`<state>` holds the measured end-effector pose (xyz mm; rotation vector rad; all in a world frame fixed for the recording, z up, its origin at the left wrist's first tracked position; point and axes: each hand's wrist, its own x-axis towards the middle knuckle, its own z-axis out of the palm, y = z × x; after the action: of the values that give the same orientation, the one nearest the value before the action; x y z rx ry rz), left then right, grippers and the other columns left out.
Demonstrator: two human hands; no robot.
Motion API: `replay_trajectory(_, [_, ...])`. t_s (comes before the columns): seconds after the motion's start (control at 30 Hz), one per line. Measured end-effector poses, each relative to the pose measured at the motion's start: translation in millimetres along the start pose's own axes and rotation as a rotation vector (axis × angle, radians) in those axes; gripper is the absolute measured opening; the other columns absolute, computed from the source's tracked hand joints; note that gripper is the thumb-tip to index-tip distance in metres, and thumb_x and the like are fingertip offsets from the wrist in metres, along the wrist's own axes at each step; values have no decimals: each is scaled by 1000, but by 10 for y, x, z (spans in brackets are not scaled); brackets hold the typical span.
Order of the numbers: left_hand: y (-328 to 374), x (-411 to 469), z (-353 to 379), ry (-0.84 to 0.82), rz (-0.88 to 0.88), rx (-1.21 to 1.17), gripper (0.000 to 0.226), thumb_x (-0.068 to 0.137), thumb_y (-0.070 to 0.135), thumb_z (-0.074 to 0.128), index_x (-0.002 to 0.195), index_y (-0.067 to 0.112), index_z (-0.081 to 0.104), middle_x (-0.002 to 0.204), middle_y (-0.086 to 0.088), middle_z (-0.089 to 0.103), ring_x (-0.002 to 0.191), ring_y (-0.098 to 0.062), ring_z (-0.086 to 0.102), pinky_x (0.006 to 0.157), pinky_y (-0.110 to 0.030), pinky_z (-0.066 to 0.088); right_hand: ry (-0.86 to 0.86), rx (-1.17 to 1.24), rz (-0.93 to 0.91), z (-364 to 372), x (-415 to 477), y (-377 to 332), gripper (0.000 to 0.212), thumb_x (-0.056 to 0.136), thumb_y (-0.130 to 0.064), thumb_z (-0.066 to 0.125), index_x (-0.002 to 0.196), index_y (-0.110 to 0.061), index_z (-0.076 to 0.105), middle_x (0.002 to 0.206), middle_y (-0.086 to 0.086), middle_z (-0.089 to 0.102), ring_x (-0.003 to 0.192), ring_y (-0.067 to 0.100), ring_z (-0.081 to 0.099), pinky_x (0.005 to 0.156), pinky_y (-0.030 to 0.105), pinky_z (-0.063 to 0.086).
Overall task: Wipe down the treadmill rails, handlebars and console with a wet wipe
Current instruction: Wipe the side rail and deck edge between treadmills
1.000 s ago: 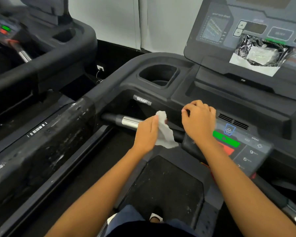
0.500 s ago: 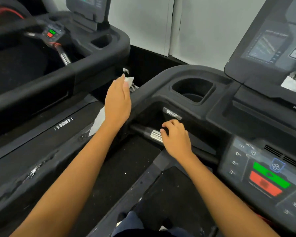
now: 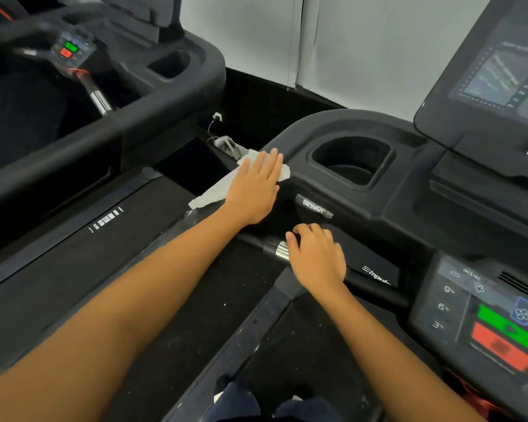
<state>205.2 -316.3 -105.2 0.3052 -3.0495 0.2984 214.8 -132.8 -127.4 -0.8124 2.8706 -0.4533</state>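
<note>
Left hand [image 3: 256, 187], fingers flat, presses the wipe [image 3: 217, 191] on the console [image 3: 290, 132] corner; right hand [image 3: 317, 257] grips the handlebar [image 3: 375, 289]. Next: sweep along the rail.

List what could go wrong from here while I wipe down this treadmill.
1. The left hand presses the wet wipe with flat fingers and does not grip it, so its loose tail may bunch or slip away.
2. A grey cable fitting lies just beyond the fingertips. A forward sweep might snag or wet it.
3. The right hand holds the handlebar near the keypad's green button. A stray forearm could press it.
</note>
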Motion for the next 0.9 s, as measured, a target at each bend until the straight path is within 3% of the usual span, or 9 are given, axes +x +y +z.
replay_trajectory(0.17, [-185,-556,-27,-37,129,14,61,102,38,26,153,10,8,162,-7,0,149,-25,7,119,-42,13,-28,69,-11,71,53,-171,39,101,-43,33,122,-23,58,121,-2,58,113,20,51,88,39,42])
replay_trajectory(0.33, [-276,-1087,-32,-62,109,98,62,99,37,33,153,10,16,162,-7,9,148,-27,11,118,-44,14,-20,-34,-94,168,57,-333,33,101,-36,31,108,-20,59,102,-3,64,90,19,59,76,38,41])
replay_trajectory(0.57, [-36,-467,-120,-114,136,242,59,104,37,19,154,14,-1,162,-3,-10,149,-23,-10,120,-43,2,30,-118,-118,185,18,-327,36,102,-36,28,97,-18,59,87,-2,67,75,20,63,66,34,35])
replay_trajectory(0.73, [-72,-672,-90,-78,2,88,60,103,37,27,155,15,5,162,-4,-5,149,-26,4,119,-42,12,47,-109,-109,191,15,-282,39,102,-41,28,96,-19,60,83,-2,66,70,19,62,64,33,39])
replay_trajectory(0.9, [-117,-1621,-142,-17,-284,-98,60,100,39,27,152,10,20,158,-12,22,143,-31,26,113,-45,28,78,-107,-87,198,-2,-313,37,101,-38,31,97,-18,61,84,0,67,73,21,60,70,35,39])
